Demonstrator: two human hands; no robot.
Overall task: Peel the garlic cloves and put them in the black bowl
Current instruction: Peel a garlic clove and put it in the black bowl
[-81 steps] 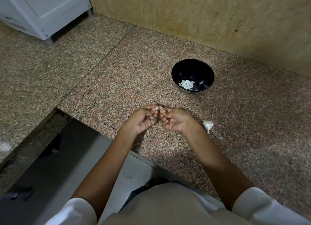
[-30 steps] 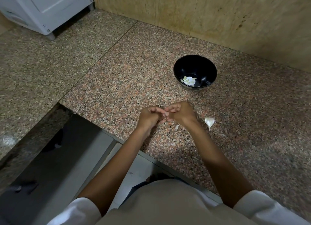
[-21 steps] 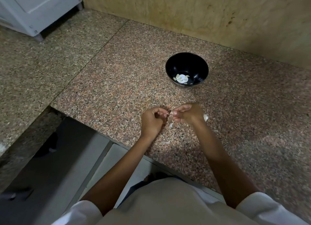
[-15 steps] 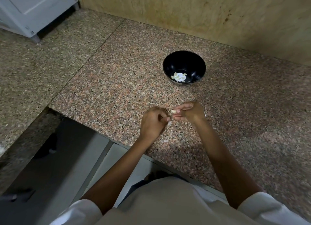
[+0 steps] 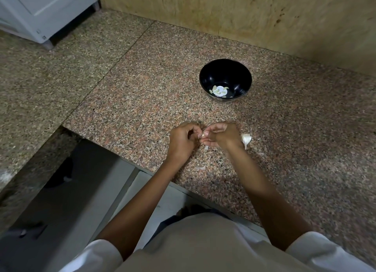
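My left hand point(image 5: 183, 138) and my right hand point(image 5: 220, 134) meet fingertip to fingertip just above the granite counter point(image 5: 142, 100). Between them they pinch a small garlic clove point(image 5: 202, 135), mostly hidden by the fingers. A black bowl point(image 5: 242, 76) stands farther back and slightly right, with several peeled cloves point(image 5: 218, 91) lying in its bottom. A white piece of garlic point(image 5: 246, 139) lies on the counter just right of my right wrist. A shred of peel point(image 5: 206, 147) lies under the hands.
Another flake of peel point(image 5: 201, 168) lies near the counter's front edge. A wooden wall panel point(image 5: 244, 13) rises behind the bowl. A white appliance point(image 5: 44, 9) stands at the far left corner. The counter drops off at the lower left.
The hands stayed together working the clove, with the fingers shifting slightly. Peel bits have dropped onto the counter beneath them. The view has shifted a little.
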